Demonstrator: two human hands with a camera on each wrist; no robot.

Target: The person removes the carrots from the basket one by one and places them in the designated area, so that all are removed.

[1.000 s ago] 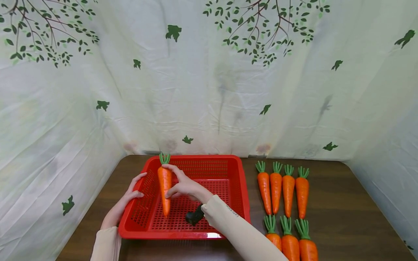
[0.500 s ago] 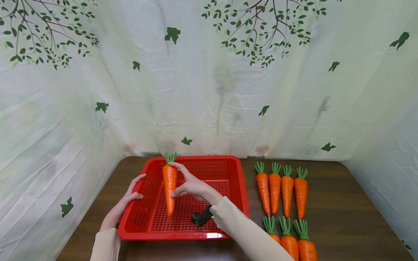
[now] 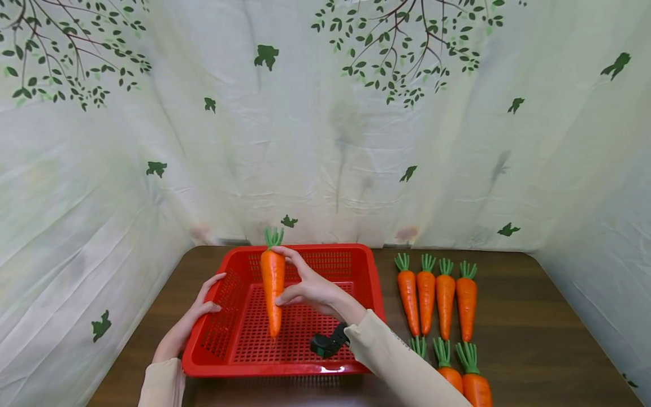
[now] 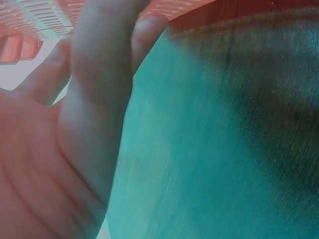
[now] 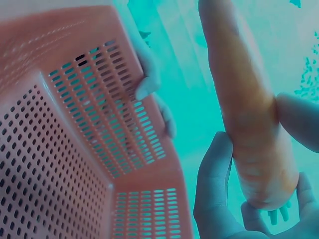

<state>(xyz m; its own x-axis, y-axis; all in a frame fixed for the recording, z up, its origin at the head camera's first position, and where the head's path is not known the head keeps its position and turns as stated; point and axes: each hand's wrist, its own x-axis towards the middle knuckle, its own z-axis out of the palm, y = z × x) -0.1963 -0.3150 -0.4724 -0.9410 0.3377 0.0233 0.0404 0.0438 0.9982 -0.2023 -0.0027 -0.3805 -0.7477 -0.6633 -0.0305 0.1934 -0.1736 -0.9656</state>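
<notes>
Orange carrot upright in right-hand grip

No legible text, labels, brands or numbers in any view. Small dark marking on the beige right sleeve, too small to read. The pale backdrop sheet carries printed green leaves and branches only, no lettering.

The smooth, slightly glossy orange plastic carrot hangs over a shiny perforated red plastic basket on the matt dark wood-grain surface, before a creased leaf-printed white cloth backdrop.
</notes>
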